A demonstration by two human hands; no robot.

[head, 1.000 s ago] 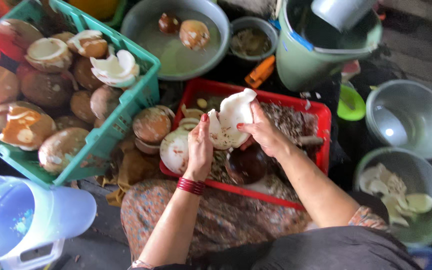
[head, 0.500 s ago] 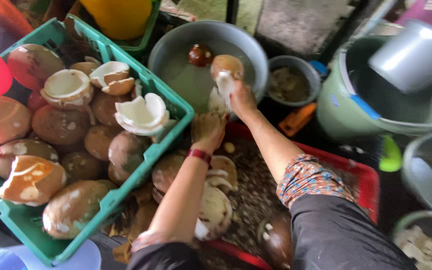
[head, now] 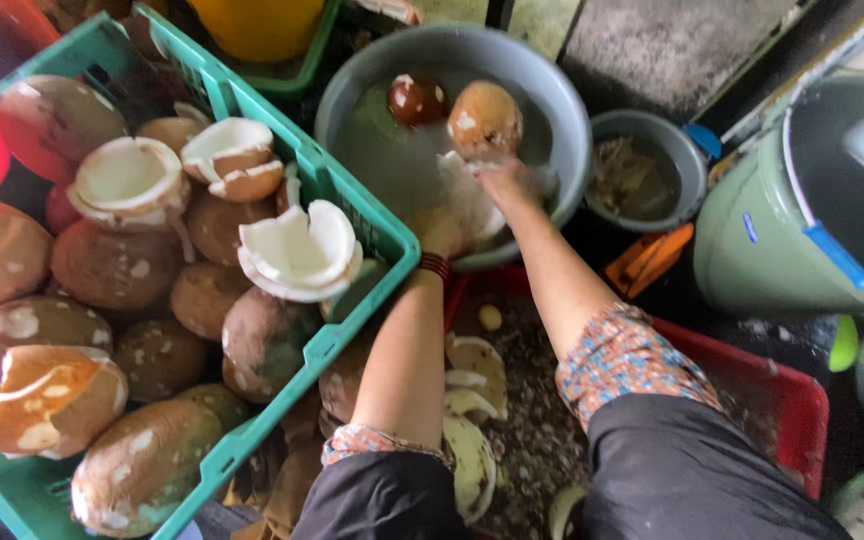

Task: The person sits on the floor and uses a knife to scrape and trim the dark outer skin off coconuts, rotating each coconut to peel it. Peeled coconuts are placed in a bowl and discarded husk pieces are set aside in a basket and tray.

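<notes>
Both my hands reach into a grey basin (head: 574, 115) of water. My right hand (head: 508, 184) grips a white peeled coconut piece (head: 465, 203) at the water's surface. Just left of that piece is my left hand (head: 439, 231), with a red bracelet at the wrist; it is blurred, so its grasp is unclear. Two brown peeled coconuts (head: 485, 117) float at the far side of the basin.
A green crate (head: 354, 218) on the left holds several brown coconuts and broken white halves (head: 300, 252). A red tray (head: 794, 402) with shell scraps lies under my arms. A small grey bowl (head: 652, 170), an orange tool (head: 649, 260) and a green bucket (head: 752, 240) are on the right.
My hands have carried the white coconut piece from over the red tray forward into the grey basin. The view has swung left and forward with them.
</notes>
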